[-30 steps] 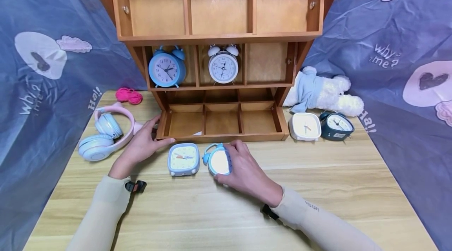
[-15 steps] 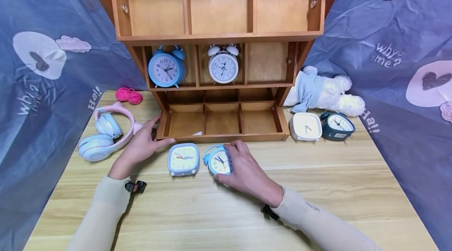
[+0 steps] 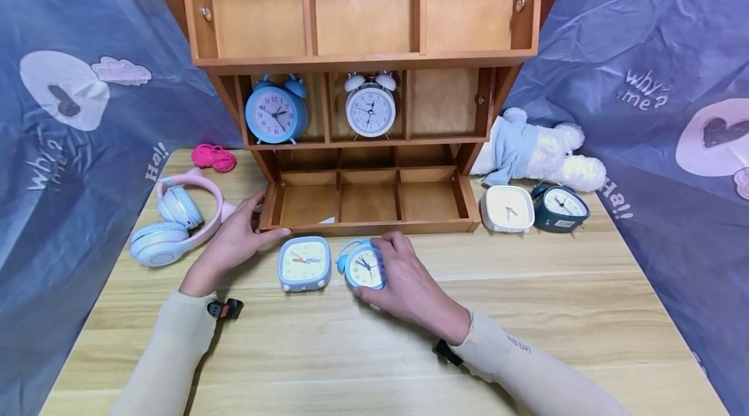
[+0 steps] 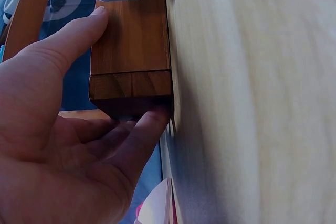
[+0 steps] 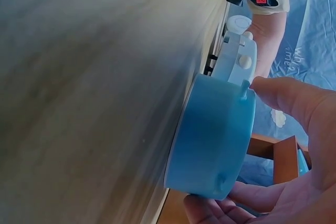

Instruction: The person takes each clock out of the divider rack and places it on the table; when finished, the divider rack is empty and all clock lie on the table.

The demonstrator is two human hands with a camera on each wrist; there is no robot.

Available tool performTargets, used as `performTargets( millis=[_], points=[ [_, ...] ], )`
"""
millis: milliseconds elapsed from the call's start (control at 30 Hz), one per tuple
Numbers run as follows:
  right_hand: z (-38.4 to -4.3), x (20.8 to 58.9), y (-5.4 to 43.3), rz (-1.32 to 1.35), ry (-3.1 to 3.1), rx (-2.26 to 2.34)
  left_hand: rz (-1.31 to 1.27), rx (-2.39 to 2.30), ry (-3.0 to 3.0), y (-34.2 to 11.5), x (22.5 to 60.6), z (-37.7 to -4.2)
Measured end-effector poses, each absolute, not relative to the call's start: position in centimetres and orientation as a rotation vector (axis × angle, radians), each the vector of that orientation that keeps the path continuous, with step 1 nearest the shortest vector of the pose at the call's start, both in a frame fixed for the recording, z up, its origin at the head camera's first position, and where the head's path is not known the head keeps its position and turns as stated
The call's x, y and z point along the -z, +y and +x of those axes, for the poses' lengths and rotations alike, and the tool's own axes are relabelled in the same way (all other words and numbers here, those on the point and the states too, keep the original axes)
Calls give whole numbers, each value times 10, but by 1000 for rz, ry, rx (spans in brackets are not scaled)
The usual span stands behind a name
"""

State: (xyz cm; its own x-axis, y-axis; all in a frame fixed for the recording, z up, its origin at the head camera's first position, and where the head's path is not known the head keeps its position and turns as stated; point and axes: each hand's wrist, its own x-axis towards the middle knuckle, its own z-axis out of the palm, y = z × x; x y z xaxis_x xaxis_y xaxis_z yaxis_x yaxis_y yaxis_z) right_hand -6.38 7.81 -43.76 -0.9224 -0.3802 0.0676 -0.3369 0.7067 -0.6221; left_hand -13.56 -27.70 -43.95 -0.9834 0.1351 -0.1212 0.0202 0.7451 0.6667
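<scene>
Right hand [image 3: 409, 283] grips blue clock [image 3: 361, 266] round its rim, face up on table [image 3: 351, 351] before rack [image 3: 374, 229]. Left hand [image 3: 234, 237] grips rack's left corner. Risk: sliding left could bump square clock [image 3: 305, 262], just beside; slack thumb could drop it.

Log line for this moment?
right hand: grips round blue clock, face-up | left hand: holds wooden shelf corner | square clock: between hands
</scene>
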Motion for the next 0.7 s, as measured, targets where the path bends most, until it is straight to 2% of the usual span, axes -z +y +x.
performTargets(
  millis=[333, 700],
  points=[
    [-69, 428, 78, -646, 2868, 987, 117, -1060, 2772, -278, 441, -138],
    [-88, 394, 80, -608, 2884, 1066, 120, -1058, 2783, -279, 443, -138]
  ],
)
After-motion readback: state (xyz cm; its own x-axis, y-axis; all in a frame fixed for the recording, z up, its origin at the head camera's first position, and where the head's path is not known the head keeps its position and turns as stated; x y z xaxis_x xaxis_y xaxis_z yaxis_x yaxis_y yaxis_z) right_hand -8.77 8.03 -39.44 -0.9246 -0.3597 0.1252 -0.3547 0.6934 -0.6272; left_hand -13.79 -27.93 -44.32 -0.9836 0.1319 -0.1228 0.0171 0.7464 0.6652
